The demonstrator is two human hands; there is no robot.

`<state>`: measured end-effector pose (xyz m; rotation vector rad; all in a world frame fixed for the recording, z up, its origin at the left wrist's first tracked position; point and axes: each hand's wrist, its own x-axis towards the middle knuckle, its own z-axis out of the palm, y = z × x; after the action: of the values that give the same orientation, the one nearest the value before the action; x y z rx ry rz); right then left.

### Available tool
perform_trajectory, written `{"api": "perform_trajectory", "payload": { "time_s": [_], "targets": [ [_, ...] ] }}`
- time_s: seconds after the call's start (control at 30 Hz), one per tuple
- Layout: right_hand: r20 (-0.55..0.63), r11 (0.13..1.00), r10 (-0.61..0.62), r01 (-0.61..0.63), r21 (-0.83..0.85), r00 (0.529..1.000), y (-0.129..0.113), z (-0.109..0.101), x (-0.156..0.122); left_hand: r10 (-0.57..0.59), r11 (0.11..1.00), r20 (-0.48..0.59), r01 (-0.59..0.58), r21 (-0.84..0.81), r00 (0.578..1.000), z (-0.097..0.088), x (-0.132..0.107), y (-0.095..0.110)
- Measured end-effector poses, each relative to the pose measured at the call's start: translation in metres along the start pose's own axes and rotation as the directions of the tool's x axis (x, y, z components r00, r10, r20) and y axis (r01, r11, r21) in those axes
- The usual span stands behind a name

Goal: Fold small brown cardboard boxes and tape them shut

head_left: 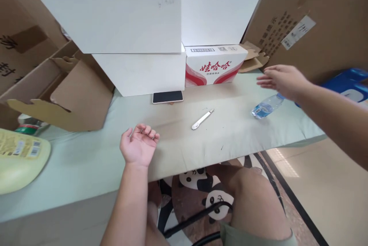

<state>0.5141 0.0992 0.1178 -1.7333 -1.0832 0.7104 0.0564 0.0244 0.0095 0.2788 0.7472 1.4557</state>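
My left hand (140, 144) rests palm up near the front of the cloth-covered table (172, 146), its fingers loosely curled and nothing in the palm. Above the table's right part, my right hand (283, 79) is stretched out with the fingers extended and holds nothing. Just below it lies a clear plastic water bottle (267, 107) on its side, its blue cap partly hidden by the hand. Between the two hands is a white utility knife (202, 119), lying at a slant. A dark-screened phone (168, 97) lies flat farther back, by the white boxes.
Stacked white boxes (138, 73) and a red-and-white carton (215, 66) line the back. Cardboard boxes stand left (83, 92) and right (310, 27). A pale yellow jug (23, 161) is at the left edge, a blue container (350, 85) at the right.
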Motion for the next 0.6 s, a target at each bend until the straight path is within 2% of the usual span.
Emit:
{"api": "perform_trajectory", "payload": {
  "time_s": [0.1, 0.2, 0.3, 0.4, 0.5, 0.6],
  "targets": [
    [0.231, 0.995, -0.019, 0.042, -0.095, 0.973, -0.013, 0.051, -0.06, 0.0, 0.999, 0.021, 0.001, -0.047, 1.0, -0.003, -0.004, 0.004],
    [0.476, 0.938, -0.108, 0.248, -0.242, 0.873, -0.028, 0.111, -0.104, 0.011, 0.994, 0.018, -0.009, -0.108, 1.0, -0.011, -0.017, 0.012],
    [0.66, 0.814, -0.231, 0.513, -0.271, 0.715, -0.048, 0.18, -0.134, 0.067, 0.982, -0.023, -0.07, -0.173, 0.997, -0.022, -0.03, 0.027],
    [0.773, 0.683, -0.343, 0.707, -0.184, 0.533, -0.075, 0.255, -0.162, 0.119, 0.964, -0.068, -0.132, -0.232, 0.99, -0.034, -0.039, 0.044],
    [0.8, 0.56, -0.499, 0.829, 0.004, 0.334, -0.104, 0.326, -0.197, 0.17, 0.946, -0.086, -0.187, -0.266, 0.982, -0.044, -0.045, 0.06],
    [0.741, 0.421, -0.653, 0.888, 0.183, 0.157, -0.132, 0.386, -0.227, 0.191, 0.94, -0.109, -0.213, -0.264, 0.976, -0.05, -0.049, 0.071]
  ]
}}
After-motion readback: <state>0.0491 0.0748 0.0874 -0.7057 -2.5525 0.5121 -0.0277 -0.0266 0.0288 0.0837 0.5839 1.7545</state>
